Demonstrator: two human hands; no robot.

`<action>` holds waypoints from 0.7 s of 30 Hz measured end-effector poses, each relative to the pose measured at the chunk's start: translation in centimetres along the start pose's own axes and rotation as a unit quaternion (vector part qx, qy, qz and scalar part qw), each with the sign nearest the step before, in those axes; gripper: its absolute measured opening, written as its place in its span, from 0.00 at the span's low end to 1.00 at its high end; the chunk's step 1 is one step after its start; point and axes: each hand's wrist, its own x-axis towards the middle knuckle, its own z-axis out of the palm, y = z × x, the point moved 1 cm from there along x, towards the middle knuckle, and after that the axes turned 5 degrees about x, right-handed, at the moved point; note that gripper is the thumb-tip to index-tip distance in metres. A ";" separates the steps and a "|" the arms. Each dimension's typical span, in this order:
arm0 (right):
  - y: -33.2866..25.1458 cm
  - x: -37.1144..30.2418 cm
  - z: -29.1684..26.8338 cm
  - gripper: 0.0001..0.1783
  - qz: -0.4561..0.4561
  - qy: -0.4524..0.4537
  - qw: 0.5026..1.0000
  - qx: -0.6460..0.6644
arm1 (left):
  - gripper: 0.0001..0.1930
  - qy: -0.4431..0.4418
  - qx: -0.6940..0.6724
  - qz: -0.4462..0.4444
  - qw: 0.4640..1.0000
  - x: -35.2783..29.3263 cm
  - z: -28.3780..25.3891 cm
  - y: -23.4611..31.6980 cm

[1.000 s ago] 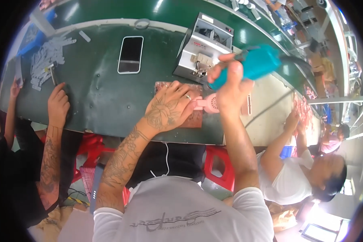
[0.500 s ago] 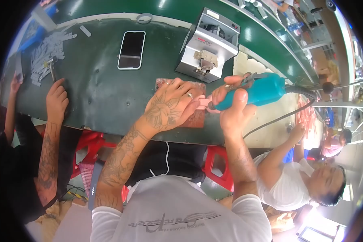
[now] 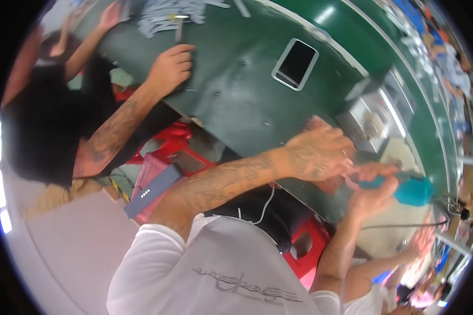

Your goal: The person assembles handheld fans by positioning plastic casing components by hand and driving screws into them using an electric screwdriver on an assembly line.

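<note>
My left hand [image 3: 320, 153] is closed over a small reddish board [image 3: 328, 185], fingers curled, pinching a small pink strip-like piece [image 3: 350, 176] at the board's right side. My right hand [image 3: 370, 193] grips a teal corded power tool [image 3: 414, 190], its front end pointing left toward the pink piece. Blur and my fingers hide the tool's tip, so whether it touches the piece I cannot tell. The cord [image 3: 404, 226] trails from the tool's rear end.
A grey metal machine [image 3: 370, 118] stands beyond my hands, and a phone [image 3: 295, 64] lies on the green table [image 3: 231, 113]. At left a co-worker's hand [image 3: 171, 68] holds a small hammer [image 3: 180, 31] near piled grey strips [image 3: 171, 16]. Red stools [image 3: 307, 249] are below.
The whole view has swung, so the table, phone and machine sit farther right and tilted. More of the co-worker at left shows. Both my hands keep their holds, close together.
</note>
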 end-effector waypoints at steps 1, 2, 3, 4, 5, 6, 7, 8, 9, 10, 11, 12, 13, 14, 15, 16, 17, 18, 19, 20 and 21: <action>-0.1 -0.2 0.1 0.24 0.023 0.013 1.000 -0.008 | 0.12 -0.039 -0.012 -0.009 0.999 -0.5 -0.7 0.0; -0.5 -0.2 0.7 0.24 0.063 0.021 0.998 -0.011 | 0.12 -0.039 -0.006 -0.007 0.999 -1.0 -0.7 -0.1; -1.3 -0.3 1.3 0.24 0.104 0.051 0.993 -0.016 | 0.13 -0.038 -0.001 -0.006 0.999 -1.4 -0.7 -0.2; -2.6 -0.2 1.9 0.25 0.144 0.079 0.986 -0.024 | 0.13 -0.051 -0.014 -0.004 0.999 -1.5 -0.9 -0.3; -1.5 0.8 -0.7 0.26 0.116 0.064 0.991 0.019 | 0.13 -0.020 0.006 0.014 1.000 -1.3 -1.0 -0.1; -1.9 2.1 -2.8 0.25 0.102 0.071 0.988 0.094 | 0.13 0.006 0.023 0.028 0.999 -1.6 -1.0 0.3; -2.9 3.0 -3.5 0.25 0.084 0.086 0.979 0.165 | 0.12 0.016 0.052 0.082 0.995 -1.5 -1.5 1.0; -3.7 3.3 -2.6 0.24 0.036 0.104 0.979 0.173 | 0.11 0.050 0.090 0.101 0.989 -1.8 -1.3 1.4; -4.7 3.4 -1.9 0.24 -0.010 0.123 0.975 0.182 | 0.11 0.081 0.129 0.120 0.981 -2.5 -1.0 2.0; -5.5 3.8 0.1 0.26 -0.034 0.186 0.970 0.153 | 0.09 0.057 0.156 0.118 0.979 -3.5 -0.8 2.4; -5.5 4.6 0.3 0.26 -0.029 0.180 0.970 0.159 | 0.09 0.056 0.165 0.112 0.978 -3.9 -1.9 2.5; -5.2 5.6 -0.1 0.26 -0.051 0.200 0.970 0.125 | 0.09 0.058 0.127 0.064 0.988 -4.4 -3.0 2.6; -4.9 6.3 -0.2 0.26 -0.074 0.221 0.968 0.092 | 0.10 0.059 0.091 0.017 0.994 -4.9 -4.2 2.6; -4.9 6.5 -0.1 0.27 -0.070 0.240 0.966 0.072 | 0.09 0.114 0.113 -0.005 0.987 -5.4 -5.8 2.0; -4.8 6.7 0.0 0.27 -0.065 0.244 0.964 0.077 | 0.09 0.129 0.115 -0.059 0.983 -5.7 -7.4 1.2; -5.0 6.6 0.1 0.27 -0.073 0.242 0.967 0.036 | 0.09 0.144 0.118 -0.115 0.976 -6.1 -9.2 0.7; -4.9 6.6 0.2 0.27 -0.079 0.239 0.968 -0.005 | 0.08 0.174 0.136 -0.152 0.963 -6.8 -10.5 -0.4; -4.5 6.5 0.2 0.26 -0.085 0.245 0.966 -0.017 | 0.08 0.197 0.129 -0.174 0.956 -7.7 -11.4 -2.3; -3.7 6.5 -0.8 0.26 -0.086 0.252 0.964 -0.015 | 0.08 0.192 0.136 -0.206 0.950 -8.1 -12.4 -3.7; -2.3 6.6 -2.6 0.26 -0.098 0.239 0.961 -0.097 | 0.08 0.143 0.212 -0.231 0.939 -7.9 -13.8 -4.5; -1.0 6.7 -4.0 0.26 -0.107 0.228 0.951 -0.179 | 0.08 0.115 0.244 -0.250 0.930 -7.7 -14.7 -5.1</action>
